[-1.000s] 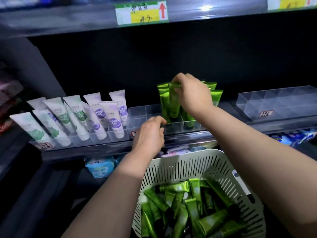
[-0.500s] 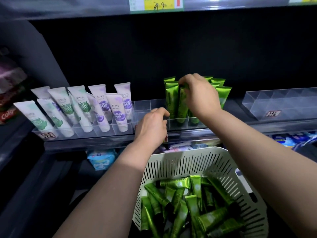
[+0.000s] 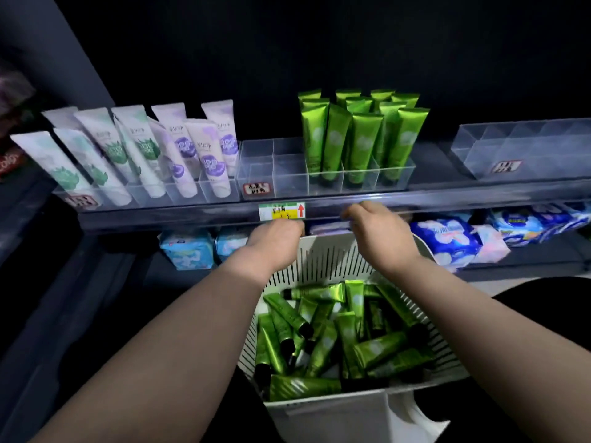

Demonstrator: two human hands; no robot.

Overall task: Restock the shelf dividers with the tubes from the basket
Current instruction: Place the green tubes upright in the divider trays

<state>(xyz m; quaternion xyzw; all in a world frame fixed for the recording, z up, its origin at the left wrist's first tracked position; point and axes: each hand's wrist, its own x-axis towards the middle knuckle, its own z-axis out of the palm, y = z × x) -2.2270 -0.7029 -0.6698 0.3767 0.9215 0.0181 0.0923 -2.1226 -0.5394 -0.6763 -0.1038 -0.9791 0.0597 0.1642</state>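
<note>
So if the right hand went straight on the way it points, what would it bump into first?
Most likely the front rail of the shelf: the right hand points at it, with its fingers close by. The green tubes stand behind the rail. Depth is hard to judge.

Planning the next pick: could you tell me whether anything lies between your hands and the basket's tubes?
Nothing visible does: left hand and right hand hover over the open basket, tubes uncovered below.

basket of loose tubes at 6 o'clock, before the shelf; on it, standing tubes in the right compartments of the divider tray at 12, more tubes at 10, another tray at 2.
</note>
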